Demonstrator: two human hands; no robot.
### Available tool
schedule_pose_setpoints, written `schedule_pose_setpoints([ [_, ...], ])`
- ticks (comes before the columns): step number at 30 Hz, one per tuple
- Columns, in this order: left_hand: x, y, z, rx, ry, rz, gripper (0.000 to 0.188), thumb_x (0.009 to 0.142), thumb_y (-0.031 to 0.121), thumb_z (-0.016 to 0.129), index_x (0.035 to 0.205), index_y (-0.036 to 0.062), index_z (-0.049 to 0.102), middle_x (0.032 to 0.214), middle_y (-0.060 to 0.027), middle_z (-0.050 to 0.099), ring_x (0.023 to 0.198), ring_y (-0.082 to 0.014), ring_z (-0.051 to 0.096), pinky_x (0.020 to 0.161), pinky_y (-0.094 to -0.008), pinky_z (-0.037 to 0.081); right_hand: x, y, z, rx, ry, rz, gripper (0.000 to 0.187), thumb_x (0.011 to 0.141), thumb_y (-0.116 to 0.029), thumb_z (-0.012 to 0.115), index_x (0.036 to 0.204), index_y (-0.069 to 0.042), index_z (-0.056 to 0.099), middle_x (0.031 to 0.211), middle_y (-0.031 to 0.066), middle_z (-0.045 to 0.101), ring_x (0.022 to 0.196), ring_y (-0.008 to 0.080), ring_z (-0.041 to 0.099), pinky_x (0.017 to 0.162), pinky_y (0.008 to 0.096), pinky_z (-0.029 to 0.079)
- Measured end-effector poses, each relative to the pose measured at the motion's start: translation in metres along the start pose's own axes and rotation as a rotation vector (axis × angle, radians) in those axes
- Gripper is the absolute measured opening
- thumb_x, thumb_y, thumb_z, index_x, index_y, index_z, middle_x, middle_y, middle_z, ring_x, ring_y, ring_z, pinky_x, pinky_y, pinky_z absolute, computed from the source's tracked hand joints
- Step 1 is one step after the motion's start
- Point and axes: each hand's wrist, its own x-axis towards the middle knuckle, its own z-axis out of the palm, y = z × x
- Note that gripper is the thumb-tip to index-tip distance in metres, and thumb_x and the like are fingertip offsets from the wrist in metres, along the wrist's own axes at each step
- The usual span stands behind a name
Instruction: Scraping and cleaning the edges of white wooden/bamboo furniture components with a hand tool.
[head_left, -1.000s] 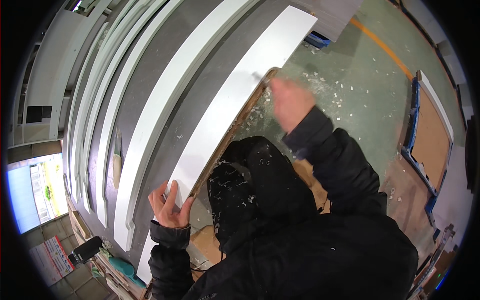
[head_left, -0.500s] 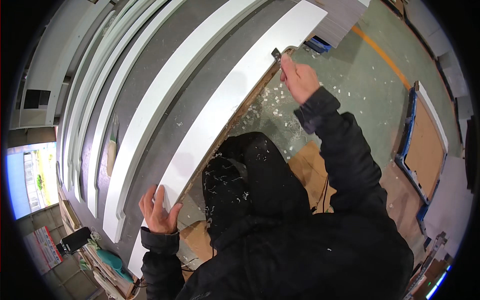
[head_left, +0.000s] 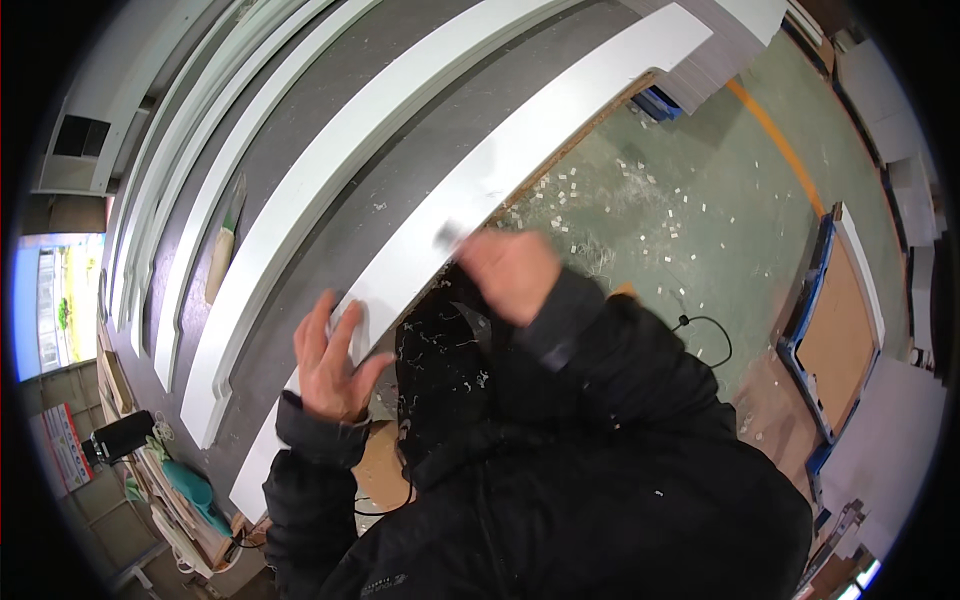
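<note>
A long white board [head_left: 540,130] lies along the near edge of a dark grey table [head_left: 352,232], its brown edge toward me. My left hand [head_left: 335,362] rests on its near-left part, fingers spread and thumb toward the brown edge. My right hand [head_left: 512,272], smeared by motion, is closed at the middle of that edge. From its fingers a small dark flat blade [head_left: 447,236] sticks out over the white face. The blur hides the blade's exact shape and whether it touches the board.
More white curved strips [head_left: 300,190] lie beyond the board, with a pale-handled tool [head_left: 219,262] beside them. White scraps [head_left: 640,180] litter the green floor. A blue-edged panel [head_left: 838,325] stands at right. A teal dustpan-like thing [head_left: 195,495] and a black device [head_left: 122,436] are at lower left.
My right hand has swept with the blade from the board's far end toward me, down to its middle. My left hand stays on the board. The whole view has shifted slightly.
</note>
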Motion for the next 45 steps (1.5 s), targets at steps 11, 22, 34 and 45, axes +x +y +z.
schedule_pose_setpoints([
  [11, -0.015, -0.020, 0.007, -0.020, 0.107, 0.021, 0.058, 0.066, 0.016, 0.088, 0.117, -0.0015, 0.067, 0.123, -0.0239, 0.062, 0.104, -0.0393, 0.056, 0.086, -0.0435, 0.049, -0.001, -0.008, 0.007, -0.061, 0.063, 0.293, 0.050, 0.102, -0.043, 0.045, 0.087, -0.002, 0.069, 0.070, 0.0267, 0.063, 0.067, 0.0465, 0.062, 0.060, 0.0506, 0.051],
  [22, -0.091, -0.057, -0.029, 0.094, -0.029, -0.095, 0.080, 0.064, 0.026, 0.090, 0.132, -0.0007, 0.057, 0.136, -0.0249, 0.054, 0.118, -0.0412, 0.052, 0.101, -0.0500, 0.041, 0.037, 0.026, -0.063, -0.137, 0.127, 0.470, 0.049, 0.101, -0.041, 0.046, 0.089, 0.001, 0.067, 0.071, 0.0256, 0.062, 0.068, 0.0440, 0.063, 0.061, 0.0498, 0.045],
  [34, -0.028, -0.010, 0.000, -0.102, 0.042, -0.115, 0.087, 0.060, 0.018, 0.089, 0.138, 0.0030, 0.052, 0.142, -0.0240, 0.046, 0.123, -0.0440, 0.046, 0.102, -0.0484, 0.041, -0.023, -0.059, 0.056, 0.114, -0.097, 0.142, 0.044, 0.101, -0.040, 0.048, 0.082, -0.005, 0.067, 0.067, 0.0233, 0.062, 0.063, 0.0442, 0.062, 0.060, 0.0507, 0.049],
  [45, -0.052, -0.021, -0.002, -0.024, 0.130, -0.127, 0.077, 0.059, 0.009, 0.087, 0.130, 0.0012, 0.059, 0.130, -0.0170, 0.059, 0.110, -0.0370, 0.053, 0.092, -0.0427, 0.047, -0.021, -0.050, 0.051, -0.057, -0.028, 0.207, 0.046, 0.102, -0.038, 0.047, 0.082, -0.002, 0.066, 0.067, 0.0249, 0.061, 0.061, 0.0462, 0.061, 0.054, 0.0508, 0.048],
])
